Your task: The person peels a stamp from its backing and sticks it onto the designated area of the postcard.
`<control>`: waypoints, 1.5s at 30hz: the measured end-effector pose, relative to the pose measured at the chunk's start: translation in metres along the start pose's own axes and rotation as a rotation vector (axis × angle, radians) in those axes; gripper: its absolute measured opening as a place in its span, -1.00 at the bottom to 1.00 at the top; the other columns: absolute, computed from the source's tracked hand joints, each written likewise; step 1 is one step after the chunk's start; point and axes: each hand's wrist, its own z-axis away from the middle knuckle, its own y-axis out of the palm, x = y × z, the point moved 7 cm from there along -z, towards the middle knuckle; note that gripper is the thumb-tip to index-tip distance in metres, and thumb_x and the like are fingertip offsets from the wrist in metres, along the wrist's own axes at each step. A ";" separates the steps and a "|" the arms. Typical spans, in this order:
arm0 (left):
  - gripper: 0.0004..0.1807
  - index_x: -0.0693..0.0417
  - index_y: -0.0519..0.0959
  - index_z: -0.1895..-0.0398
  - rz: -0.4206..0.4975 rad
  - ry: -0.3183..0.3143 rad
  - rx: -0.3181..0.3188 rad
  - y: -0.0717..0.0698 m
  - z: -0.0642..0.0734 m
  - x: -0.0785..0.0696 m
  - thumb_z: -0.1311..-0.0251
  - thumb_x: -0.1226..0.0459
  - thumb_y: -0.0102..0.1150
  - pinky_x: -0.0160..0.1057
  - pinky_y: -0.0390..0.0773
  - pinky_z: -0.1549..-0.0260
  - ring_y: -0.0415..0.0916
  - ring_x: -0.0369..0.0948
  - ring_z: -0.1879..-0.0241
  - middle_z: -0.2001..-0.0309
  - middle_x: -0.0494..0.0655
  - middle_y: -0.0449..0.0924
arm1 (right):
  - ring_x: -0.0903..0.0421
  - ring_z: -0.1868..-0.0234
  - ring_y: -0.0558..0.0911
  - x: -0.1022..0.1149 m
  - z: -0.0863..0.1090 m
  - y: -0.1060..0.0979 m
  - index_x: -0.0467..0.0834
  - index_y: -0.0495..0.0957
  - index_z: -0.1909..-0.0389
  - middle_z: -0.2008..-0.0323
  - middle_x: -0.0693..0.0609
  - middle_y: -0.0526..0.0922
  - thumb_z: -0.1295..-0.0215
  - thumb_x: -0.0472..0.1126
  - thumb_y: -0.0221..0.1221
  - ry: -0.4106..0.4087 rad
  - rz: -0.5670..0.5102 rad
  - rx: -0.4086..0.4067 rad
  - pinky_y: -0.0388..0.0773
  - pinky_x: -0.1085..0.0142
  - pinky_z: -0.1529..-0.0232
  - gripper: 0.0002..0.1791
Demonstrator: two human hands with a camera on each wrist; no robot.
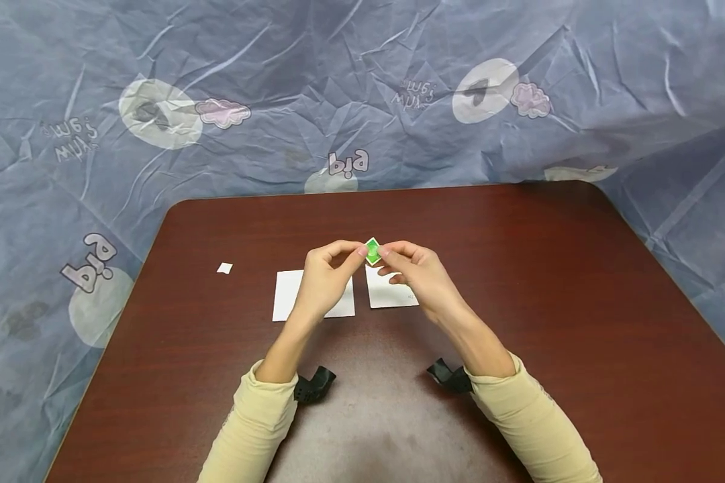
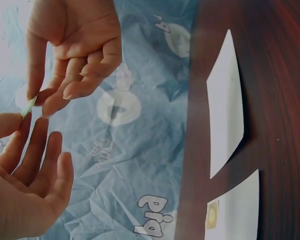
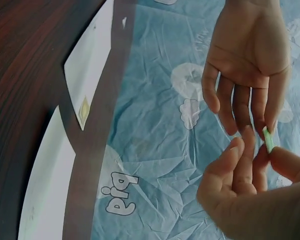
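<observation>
Pinched at opposite sides by your left hand (image 1: 325,283) and right hand (image 1: 421,272), the green square (image 1: 372,252) is held up off the table (image 1: 519,288); a light hold on just its edges should help avoid creasing.

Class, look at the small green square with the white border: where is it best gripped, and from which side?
Probably at its two side corners, pinched between thumb and finger, coming from left and right. The green square is small, looks thin in the wrist views, and is held diamond-wise, so those corners point outward. The left hand and right hand pinch it there.
</observation>
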 end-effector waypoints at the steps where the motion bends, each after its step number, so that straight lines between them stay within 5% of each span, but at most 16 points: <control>1: -0.83 0.27 0.67 0.22 0.019 -0.016 0.004 -0.001 0.000 0.001 -0.25 0.32 0.20 -0.22 0.50 0.19 0.57 -0.17 0.22 0.26 -0.02 0.67 | 0.13 0.28 0.58 0.000 0.000 0.002 -0.18 0.57 0.20 0.32 0.09 0.66 -0.39 -0.21 0.10 0.003 -0.024 0.010 0.47 0.32 0.23 -0.87; 5: -0.81 0.32 0.66 0.21 0.073 -0.072 0.011 -0.006 0.001 0.002 -0.26 0.33 0.18 -0.25 0.47 0.27 0.51 -0.13 0.29 0.30 0.01 0.64 | 0.14 0.26 0.54 0.001 0.001 0.009 -0.11 0.56 0.28 0.32 0.06 0.61 -0.43 -0.24 0.04 0.012 -0.128 0.066 0.45 0.35 0.22 -0.87; 10: -0.81 0.34 0.65 0.21 0.070 -0.071 0.028 -0.010 0.001 -0.003 -0.27 0.34 0.16 -0.22 0.48 0.26 0.52 -0.19 0.32 0.31 0.03 0.64 | 0.15 0.28 0.54 0.002 0.001 0.015 -0.07 0.57 0.34 0.35 0.08 0.59 -0.44 -0.27 0.01 0.006 -0.185 0.104 0.44 0.36 0.24 -0.81; 18: -0.86 0.29 0.61 0.28 0.027 0.026 0.107 -0.008 0.000 -0.011 -0.29 0.34 0.13 -0.26 0.47 0.36 0.55 -0.17 0.41 0.44 0.01 0.60 | 0.14 0.30 0.52 0.000 0.002 0.018 -0.07 0.56 0.35 0.38 0.05 0.59 -0.45 -0.31 -0.05 0.025 -0.250 0.130 0.43 0.38 0.26 -0.76; 27: -0.88 0.39 0.57 0.26 0.113 0.134 0.145 -0.007 0.001 -0.020 -0.30 0.44 0.08 -0.25 0.52 0.30 0.56 -0.19 0.39 0.39 0.01 0.60 | 0.17 0.34 0.50 -0.001 0.007 0.032 -0.09 0.59 0.35 0.43 0.05 0.56 -0.51 -0.27 -0.15 0.112 -0.508 0.324 0.42 0.38 0.27 -0.66; 30: -0.89 0.40 0.57 0.28 0.122 0.153 0.141 -0.007 0.002 -0.021 -0.28 0.45 0.09 -0.26 0.50 0.34 0.57 -0.18 0.40 0.40 0.02 0.60 | 0.16 0.36 0.47 0.000 0.009 0.033 -0.11 0.57 0.35 0.45 0.04 0.52 -0.52 -0.26 -0.17 0.119 -0.544 0.333 0.41 0.38 0.29 -0.66; 33: -0.89 0.35 0.58 0.32 0.082 0.159 0.103 -0.008 0.002 -0.021 -0.27 0.43 0.11 -0.27 0.47 0.40 0.55 -0.19 0.43 0.44 -0.01 0.60 | 0.16 0.36 0.50 0.007 0.008 0.024 -0.13 0.55 0.28 0.42 0.05 0.55 -0.47 -0.29 -0.05 -0.074 -0.362 0.187 0.43 0.39 0.30 -0.80; 38: -0.88 0.26 0.62 0.36 -0.020 0.141 0.010 -0.008 0.003 -0.018 -0.26 0.37 0.14 -0.26 0.52 0.40 0.55 -0.20 0.46 0.48 -0.04 0.61 | 0.05 0.29 0.55 0.044 0.031 0.010 -0.27 0.61 0.17 0.32 -0.03 0.58 -0.23 -0.36 0.24 -0.721 0.312 -0.313 0.44 0.31 0.25 -0.85; 40: -0.89 0.23 0.63 0.36 -0.061 0.144 -0.015 -0.008 0.003 -0.018 -0.26 0.36 0.15 -0.27 0.53 0.42 0.55 -0.19 0.47 0.47 -0.06 0.62 | -0.03 0.25 0.53 0.053 0.045 0.017 -0.29 0.64 0.17 0.29 -0.07 0.58 -0.16 -0.37 0.30 -0.903 0.508 -0.440 0.42 0.22 0.21 -0.80; 42: -0.90 0.21 0.63 0.35 -0.085 0.154 -0.025 -0.007 0.004 -0.018 -0.25 0.36 0.15 -0.28 0.52 0.43 0.55 -0.18 0.47 0.45 -0.08 0.63 | -0.08 0.21 0.53 0.056 0.054 0.025 -0.27 0.66 0.17 0.25 -0.11 0.60 -0.12 -0.36 0.33 -0.997 0.644 -0.487 0.40 0.15 0.20 -0.77; 45: -0.90 0.18 0.63 0.35 -0.087 0.189 -0.022 -0.005 0.006 -0.022 -0.25 0.35 0.15 -0.26 0.50 0.42 0.52 -0.19 0.49 0.45 -0.11 0.62 | -0.08 0.20 0.56 0.056 0.058 0.032 -0.25 0.67 0.15 0.23 -0.08 0.64 -0.12 -0.31 0.34 -1.009 0.747 -0.501 0.39 0.11 0.26 -0.75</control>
